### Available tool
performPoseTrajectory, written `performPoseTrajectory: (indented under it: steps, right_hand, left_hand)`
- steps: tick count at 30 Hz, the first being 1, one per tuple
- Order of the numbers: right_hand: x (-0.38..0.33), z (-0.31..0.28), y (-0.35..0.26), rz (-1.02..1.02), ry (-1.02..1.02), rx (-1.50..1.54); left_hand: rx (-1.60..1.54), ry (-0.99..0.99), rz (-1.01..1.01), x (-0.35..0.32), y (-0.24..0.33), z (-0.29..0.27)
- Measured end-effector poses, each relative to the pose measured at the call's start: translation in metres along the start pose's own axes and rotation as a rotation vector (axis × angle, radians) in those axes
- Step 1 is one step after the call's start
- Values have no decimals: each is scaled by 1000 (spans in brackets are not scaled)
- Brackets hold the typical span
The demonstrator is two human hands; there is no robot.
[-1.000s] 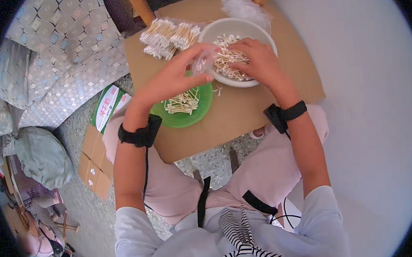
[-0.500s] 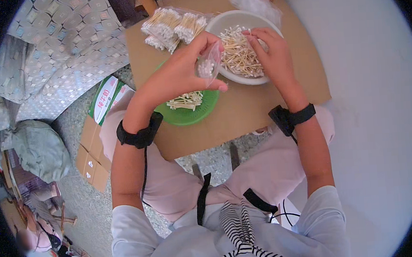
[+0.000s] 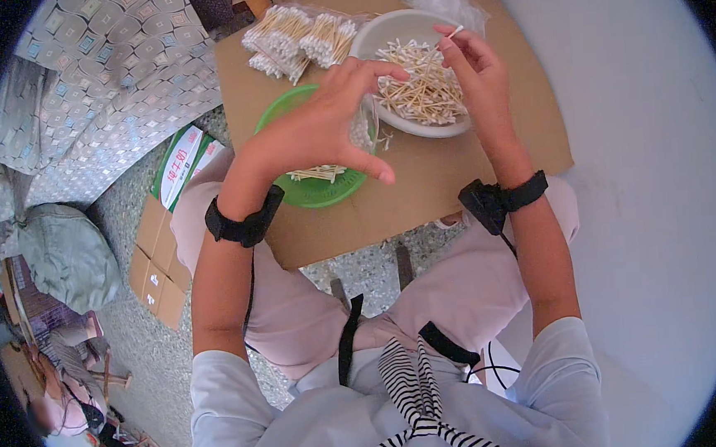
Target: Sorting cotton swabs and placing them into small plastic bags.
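Observation:
My left hand is over the green basket, thumb and forefinger spread wide. A small clear plastic bag of cotton swabs shows in its palm, seemingly held by the other fingers, which are mostly hidden. My right hand is at the right rim of a white bowl, its fingertips pinched on a cotton swab with a white tip sticking up. A heap of loose cotton swabs fills the bowl. More loose swabs lie in the basket, partly behind my left hand.
Bagged bundles of cotton swabs lie at the table's back left. Empty-looking clear plastic bags lie at the back right. Cardboard covers the table. A cardboard carton stands on the floor at left; a white wall borders the right.
My right hand has risen from the swabs to the bowl's right rim with a swab in its fingertips. My left hand's thumb and forefinger have spread wider, and the bag sits deeper in the palm.

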State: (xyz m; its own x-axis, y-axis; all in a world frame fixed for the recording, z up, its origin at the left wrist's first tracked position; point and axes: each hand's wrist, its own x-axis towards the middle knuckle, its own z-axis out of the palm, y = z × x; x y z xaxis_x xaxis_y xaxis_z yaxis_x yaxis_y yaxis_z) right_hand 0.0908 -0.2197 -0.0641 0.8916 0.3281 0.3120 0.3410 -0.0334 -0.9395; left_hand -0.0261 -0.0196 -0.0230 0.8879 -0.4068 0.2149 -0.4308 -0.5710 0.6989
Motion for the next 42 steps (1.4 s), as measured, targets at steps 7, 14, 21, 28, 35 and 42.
performPoseTrajectory:
  steps: [7, 14, 21, 28, 35, 42]
  right_hand:
    - [-1, 0, -3, 69, -40, 203]
    - [-4, 6, -7, 102, -41, 231]
    - [-9, 5, -10, 209, -205, 372]
    - [-20, 17, -20, 84, -275, 361]
    - [-16, 14, -23, 98, -112, 193]
    - [-23, 22, -22, -13, -232, -54]
  left_hand:
    - [104, 116, 98, 7, -2, 11]
    - [-230, 567, -271, 20, -13, 12]
    - [-20, 335, -17, 20, -13, 12]
    - [18, 403, 31, 27, -12, 17]
    - [-77, 503, 27, 20, -22, 1]
    - [107, 606, -22, 15, -17, -4]
